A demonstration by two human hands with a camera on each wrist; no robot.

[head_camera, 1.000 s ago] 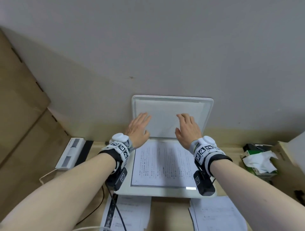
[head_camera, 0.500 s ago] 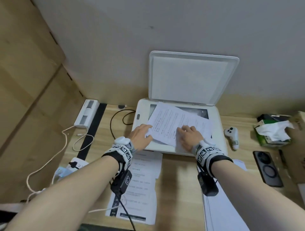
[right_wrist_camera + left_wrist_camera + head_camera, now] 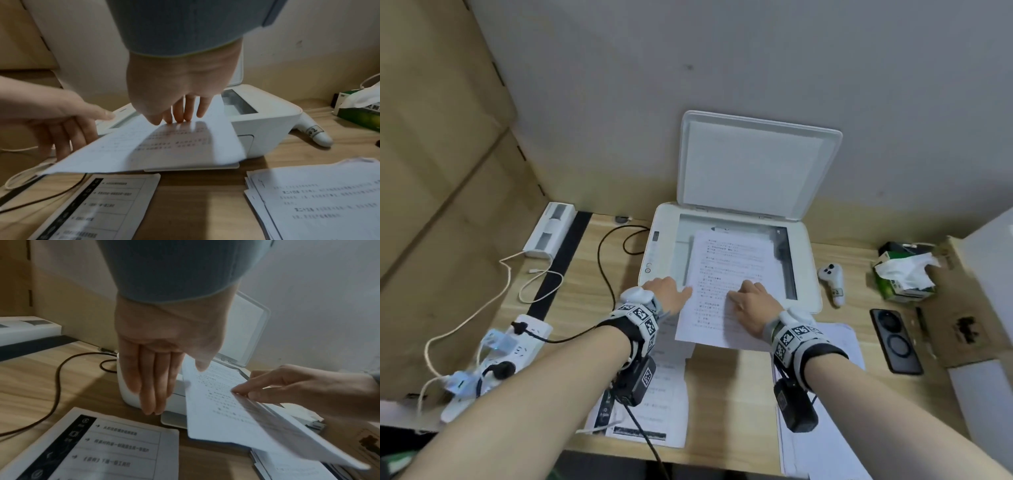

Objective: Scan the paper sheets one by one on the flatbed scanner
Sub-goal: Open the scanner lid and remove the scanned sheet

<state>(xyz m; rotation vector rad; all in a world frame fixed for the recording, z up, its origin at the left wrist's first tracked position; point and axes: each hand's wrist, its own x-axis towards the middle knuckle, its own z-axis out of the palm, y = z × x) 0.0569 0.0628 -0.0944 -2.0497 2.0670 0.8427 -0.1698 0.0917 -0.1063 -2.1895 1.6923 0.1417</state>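
Observation:
The white flatbed scanner (image 3: 657,246) stands at the back of the desk with its lid (image 3: 753,164) raised against the wall. One printed paper sheet (image 3: 729,260) lies face up on the glass, and its near end hangs over the front edge. My left hand (image 3: 671,291) holds the sheet's left edge, thumb on top and straight fingers (image 3: 148,394) below beside the scanner body. My right hand (image 3: 750,301) presses its fingertips (image 3: 179,118) down on the sheet's (image 3: 164,152) near half. The near left corner of the sheet (image 3: 226,415) floats above the desk.
A stack of printed sheets (image 3: 839,342) lies at the front right, and a printed page (image 3: 654,394) at the front left. A white controller (image 3: 834,277), tissue box (image 3: 904,277), phone (image 3: 895,342) and cardboard box (image 3: 962,308) sit right. Cables (image 3: 606,274) and a power strip (image 3: 496,356) lie left.
Both hands came down from the raised lid to the sheet. The sheet left its flat place on the glass, lay skewed, and now sits straighter and nearer the front edge.

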